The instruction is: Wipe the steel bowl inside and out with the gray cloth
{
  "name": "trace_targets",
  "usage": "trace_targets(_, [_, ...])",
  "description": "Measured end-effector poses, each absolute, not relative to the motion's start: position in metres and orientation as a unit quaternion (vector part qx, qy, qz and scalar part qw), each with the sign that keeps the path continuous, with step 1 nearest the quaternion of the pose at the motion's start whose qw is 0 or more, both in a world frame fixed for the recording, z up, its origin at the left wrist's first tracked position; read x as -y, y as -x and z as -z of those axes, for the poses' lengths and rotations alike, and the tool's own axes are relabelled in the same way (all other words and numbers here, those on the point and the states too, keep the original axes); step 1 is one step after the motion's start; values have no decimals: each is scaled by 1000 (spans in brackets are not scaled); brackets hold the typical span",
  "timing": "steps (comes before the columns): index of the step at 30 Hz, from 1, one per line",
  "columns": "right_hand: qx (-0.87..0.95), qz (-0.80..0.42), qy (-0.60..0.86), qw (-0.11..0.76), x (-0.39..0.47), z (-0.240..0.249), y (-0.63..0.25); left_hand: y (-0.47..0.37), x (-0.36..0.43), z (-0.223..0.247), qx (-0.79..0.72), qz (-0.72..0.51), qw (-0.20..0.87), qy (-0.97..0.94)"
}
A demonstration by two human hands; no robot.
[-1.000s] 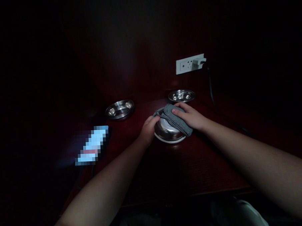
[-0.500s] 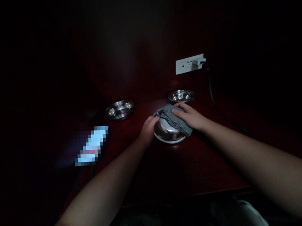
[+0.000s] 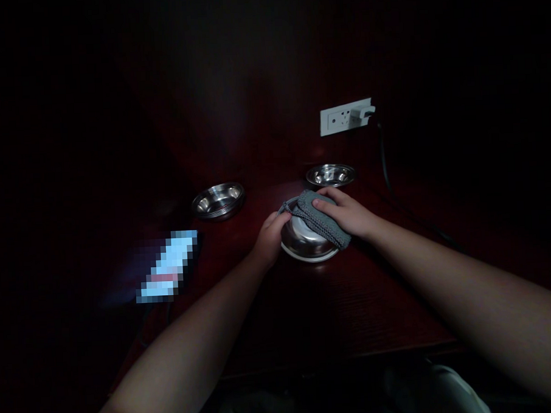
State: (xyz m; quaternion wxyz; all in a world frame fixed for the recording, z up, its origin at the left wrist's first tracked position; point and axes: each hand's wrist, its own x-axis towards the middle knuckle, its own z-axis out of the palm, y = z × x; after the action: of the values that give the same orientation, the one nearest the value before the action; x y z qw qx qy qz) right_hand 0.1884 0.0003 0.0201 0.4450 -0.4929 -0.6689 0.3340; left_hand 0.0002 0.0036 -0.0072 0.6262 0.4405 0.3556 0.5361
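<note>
A shiny metal bowl is held upside down, rim downward, low over the dark red table. My left hand grips its left side, with the thumb on the outer wall and the other fingers mostly hidden. Over the bowl's right side lies a folded grey cloth with a textured edge. My right hand is closed on this cloth and presses it against the bowl. Whether the rim touches the table I cannot tell.
Stacked metal bowls stand at the back left, and another metal bowl sits behind my right hand. A lit phone, blurred out, is at the left. On the wall, a socket holds a plug with a black cable.
</note>
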Motion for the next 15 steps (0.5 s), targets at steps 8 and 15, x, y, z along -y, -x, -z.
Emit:
trace_targets(8, [671,-330,495,442,-1,-20,-189,0,-4,7,-363,-537,621,-441])
trace_targets(15, [673,-324,495,445,-1,-20,-188,1,-6,9,-362,-535,619,-446])
